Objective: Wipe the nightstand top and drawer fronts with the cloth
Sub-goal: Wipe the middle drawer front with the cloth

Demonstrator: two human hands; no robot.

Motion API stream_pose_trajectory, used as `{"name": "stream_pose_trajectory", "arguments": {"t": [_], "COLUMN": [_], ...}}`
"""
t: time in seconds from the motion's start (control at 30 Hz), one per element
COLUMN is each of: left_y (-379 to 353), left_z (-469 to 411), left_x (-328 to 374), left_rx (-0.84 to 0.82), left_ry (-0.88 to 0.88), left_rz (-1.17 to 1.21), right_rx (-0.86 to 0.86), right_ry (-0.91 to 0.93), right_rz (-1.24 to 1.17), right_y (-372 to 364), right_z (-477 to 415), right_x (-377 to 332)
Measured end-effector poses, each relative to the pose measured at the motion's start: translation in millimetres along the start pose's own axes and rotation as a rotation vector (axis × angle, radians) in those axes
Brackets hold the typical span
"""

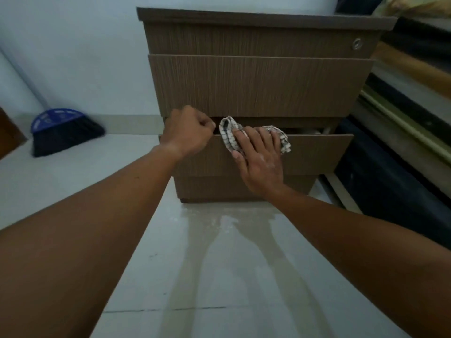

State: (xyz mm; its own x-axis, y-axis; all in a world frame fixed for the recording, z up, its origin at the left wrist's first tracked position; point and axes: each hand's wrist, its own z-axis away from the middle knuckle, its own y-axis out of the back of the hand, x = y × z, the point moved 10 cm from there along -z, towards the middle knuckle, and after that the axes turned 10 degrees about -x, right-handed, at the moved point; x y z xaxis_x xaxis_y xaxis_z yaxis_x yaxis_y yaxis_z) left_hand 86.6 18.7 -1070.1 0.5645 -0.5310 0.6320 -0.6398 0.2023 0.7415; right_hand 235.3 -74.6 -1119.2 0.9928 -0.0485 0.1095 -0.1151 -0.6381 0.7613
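Note:
A brown wood-grain nightstand [256, 84] with three drawer fronts stands against the wall. Its bottom drawer [317, 152] is pulled out a little, with a dark gap above it. My left hand [188, 132] is curled over the top left edge of that drawer front. My right hand [258, 157] lies flat on the same drawer front and presses a crumpled checked cloth [228, 134] against its upper edge. The cloth shows on both sides of my fingers. A round metal lock [356, 43] sits at the right of the top drawer.
A blue broom head [61, 130] with dark bristles leans at the wall on the left. A bed with dark bedding [402, 123] stands close on the nightstand's right. The pale tiled floor [219, 264] stretches toward me, with a damp-looking patch in front of the nightstand.

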Motion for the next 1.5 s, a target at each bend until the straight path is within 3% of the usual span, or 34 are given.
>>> {"name": "stream_pose_trajectory", "arguments": {"t": [0.13, 0.2, 0.27, 0.43, 0.53, 0.67, 0.83, 0.97, 1.13, 1.3, 1.5], "left_y": [8, 12, 5, -39, -38, -21, 33, 65, 115, 149, 169], "left_z": [3, 2, -1, -5, -3, 14, 28, 26, 33, 49, 59], "left_x": [-20, -32, -42, -37, -39, -61, -89, -82, -111, -142, -167], "left_rx": [0.094, 0.128, 0.087, -0.225, -0.266, -0.274, -0.171, -0.166, 0.069, 0.116, 0.142], "left_ry": [0.075, 0.139, 0.208, 0.354, 0.409, 0.441, 0.445, 0.353, 0.292, 0.377, 0.435], "left_rz": [-0.097, -0.038, 0.108, 0.851, 1.032, 1.114, 0.92, 0.615, 0.284, 0.148, 0.048], "right_rx": [0.042, 0.068, 0.07, 0.11, 0.176, 0.215, 0.046, -0.018, -0.033, 0.081, -0.008], "right_ry": [0.055, 0.082, 0.125, 0.182, 0.267, 0.523, 0.714, 0.72, 0.751, 0.679, 0.856], "right_rz": [0.015, 0.046, 0.067, 0.1, 0.095, 0.14, 0.12, 0.157, 0.181, 0.329, 0.456], "right_y": [9, 14, 16, 18, 21, 11, -26, -45, -59, -60, -83], "right_z": [-5, -12, -16, -31, -41, -40, -17, -1, -14, -45, -63], "right_x": [-17, -22, -27, -44, -63, -99, -140, -130, -176, -233, -286]}}
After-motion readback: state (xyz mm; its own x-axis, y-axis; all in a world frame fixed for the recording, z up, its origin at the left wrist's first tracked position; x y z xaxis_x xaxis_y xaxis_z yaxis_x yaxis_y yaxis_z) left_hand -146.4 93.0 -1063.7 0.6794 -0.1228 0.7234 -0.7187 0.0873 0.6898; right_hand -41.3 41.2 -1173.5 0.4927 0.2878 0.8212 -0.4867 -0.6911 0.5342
